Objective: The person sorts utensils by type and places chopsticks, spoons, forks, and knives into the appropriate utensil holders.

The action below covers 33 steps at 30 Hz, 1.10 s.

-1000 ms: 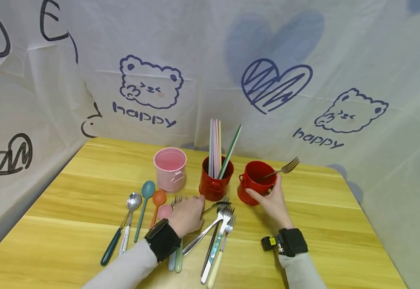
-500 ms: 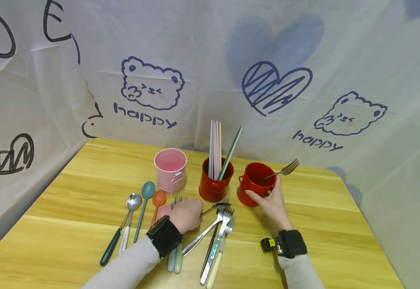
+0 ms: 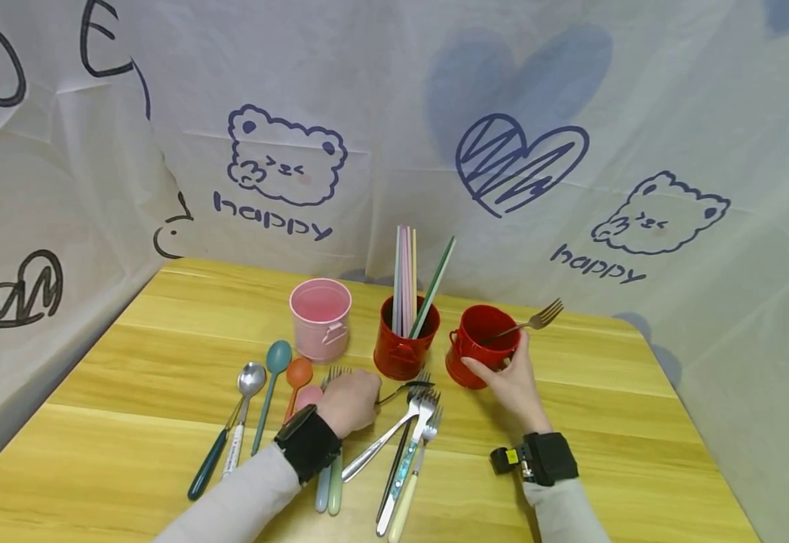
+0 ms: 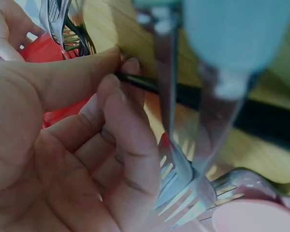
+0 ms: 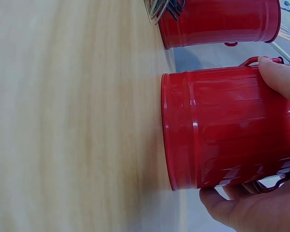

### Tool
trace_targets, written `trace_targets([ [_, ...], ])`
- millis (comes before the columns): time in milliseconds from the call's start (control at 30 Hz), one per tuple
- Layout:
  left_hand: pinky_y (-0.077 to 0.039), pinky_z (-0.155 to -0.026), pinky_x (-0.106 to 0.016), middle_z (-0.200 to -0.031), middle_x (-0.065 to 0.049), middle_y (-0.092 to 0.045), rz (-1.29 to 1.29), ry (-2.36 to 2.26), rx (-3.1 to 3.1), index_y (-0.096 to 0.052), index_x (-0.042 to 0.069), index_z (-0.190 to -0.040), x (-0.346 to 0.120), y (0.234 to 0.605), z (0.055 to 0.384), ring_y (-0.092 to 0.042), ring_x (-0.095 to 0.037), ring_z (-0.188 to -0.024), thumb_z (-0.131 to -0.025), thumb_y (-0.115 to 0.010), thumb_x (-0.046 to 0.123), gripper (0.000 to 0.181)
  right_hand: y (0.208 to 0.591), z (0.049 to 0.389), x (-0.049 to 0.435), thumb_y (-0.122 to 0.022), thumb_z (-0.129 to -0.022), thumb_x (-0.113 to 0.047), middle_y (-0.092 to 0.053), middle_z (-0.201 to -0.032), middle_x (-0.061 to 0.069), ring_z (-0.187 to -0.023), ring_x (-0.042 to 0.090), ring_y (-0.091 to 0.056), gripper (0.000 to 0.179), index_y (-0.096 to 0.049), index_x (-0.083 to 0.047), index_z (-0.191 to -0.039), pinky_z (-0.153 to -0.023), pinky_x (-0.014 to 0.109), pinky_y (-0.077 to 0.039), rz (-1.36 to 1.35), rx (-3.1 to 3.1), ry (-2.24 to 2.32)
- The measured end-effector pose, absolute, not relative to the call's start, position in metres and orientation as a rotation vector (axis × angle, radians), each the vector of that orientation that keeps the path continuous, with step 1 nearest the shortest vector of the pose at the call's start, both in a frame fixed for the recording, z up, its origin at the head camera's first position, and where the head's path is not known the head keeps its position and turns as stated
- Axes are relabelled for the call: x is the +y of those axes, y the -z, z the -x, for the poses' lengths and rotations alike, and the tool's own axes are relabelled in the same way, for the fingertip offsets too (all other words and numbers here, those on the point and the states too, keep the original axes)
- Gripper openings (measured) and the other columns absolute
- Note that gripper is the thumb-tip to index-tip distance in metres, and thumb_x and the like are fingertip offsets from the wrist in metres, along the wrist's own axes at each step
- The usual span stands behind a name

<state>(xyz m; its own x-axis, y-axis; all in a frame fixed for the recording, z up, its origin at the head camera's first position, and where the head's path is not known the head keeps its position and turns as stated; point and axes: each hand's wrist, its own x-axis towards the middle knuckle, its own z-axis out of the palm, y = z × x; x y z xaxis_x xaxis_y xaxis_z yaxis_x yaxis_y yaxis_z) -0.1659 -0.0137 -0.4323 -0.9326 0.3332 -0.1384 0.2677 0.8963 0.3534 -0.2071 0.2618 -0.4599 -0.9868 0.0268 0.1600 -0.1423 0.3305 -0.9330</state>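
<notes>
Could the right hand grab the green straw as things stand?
Probably not straight away: the right hand grips a red bucket and would likely need freeing first. The green straw itself sticks up uncovered.

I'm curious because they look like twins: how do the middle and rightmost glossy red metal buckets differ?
The middle glossy red metal bucket holds several thin coloured sticks, while the rightmost glossy red metal bucket shows one metal fork. The middle bucket stands unheld; the right hand grips the rightmost bucket. Both have small handles.
</notes>
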Motion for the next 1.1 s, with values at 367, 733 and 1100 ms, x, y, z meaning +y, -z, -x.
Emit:
trace_targets([
  [367,-0.044,-0.055,-0.035,-0.065,0.0,-0.058,-0.482,-0.546,2.923,-0.062,0.013,-0.066,-0.02,0.436,0.166,-0.053,-0.019,-0.06,-0.078,-0.081,0.01,0.023,0.461,0.208,0.262,-0.084,-0.081,-0.009,-0.041,-0.152,0.015,-0.14,0.031,-0.043,0.093,-0.023,-0.011,-0.151,-0.116,0.051,-0.04,-0.094,-2.436,-1.748],
  [733,-0.036,-0.055,-0.026,-0.062,0.004,-0.05,-0.508,-0.81,2.798,-0.058,0.013,-0.066,-0.028,0.433,0.168,-0.047,-0.014,-0.059,-0.083,-0.078,0.012,0.026,0.458,0.208,0.261,-0.084,-0.082,-0.011,-0.042,-0.151,0.015,-0.138,0.031,-0.042,0.091,-0.024,-0.011,-0.15,-0.117,0.052,-0.039,-0.098,-2.44,-1.732],
  [1100,-0.039,-0.058,-0.022,-0.066,0.004,-0.054,-0.576,-1.053,2.68,-0.062,0.011,-0.074,-0.027,0.417,0.175,-0.049,-0.01,-0.061,-0.086,-0.078,0.014,0.02,0.43,0.191,0.248,-0.079,-0.084,-0.004,-0.038,-0.153,0.023,-0.141,0.038,-0.04,0.089,-0.02,-0.001,-0.151,-0.117,0.056,-0.037,-0.073,-2.475,-1.755],
])
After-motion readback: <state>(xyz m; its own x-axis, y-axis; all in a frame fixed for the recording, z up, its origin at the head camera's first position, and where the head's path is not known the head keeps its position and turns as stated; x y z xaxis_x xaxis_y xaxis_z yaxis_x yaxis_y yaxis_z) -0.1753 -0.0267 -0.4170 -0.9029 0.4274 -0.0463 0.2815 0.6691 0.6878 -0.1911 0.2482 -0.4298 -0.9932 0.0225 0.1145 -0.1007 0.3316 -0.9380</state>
